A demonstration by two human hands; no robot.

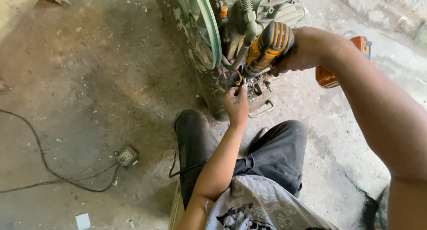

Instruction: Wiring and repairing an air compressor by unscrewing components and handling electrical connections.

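Right hand [307,50] gripped yellow-black power drill [267,45], wrapped tight; left hand [235,103] pinched small fitting, fingers nearly closed, at near side of green machine [200,30].

A black cable [44,165] and grey socket box [126,156] lie on the concrete floor [89,79].

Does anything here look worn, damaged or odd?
Yes. The green machine has flaking, chipped paint on its side. A small socket box with its black cable lies loose on the dusty floor.
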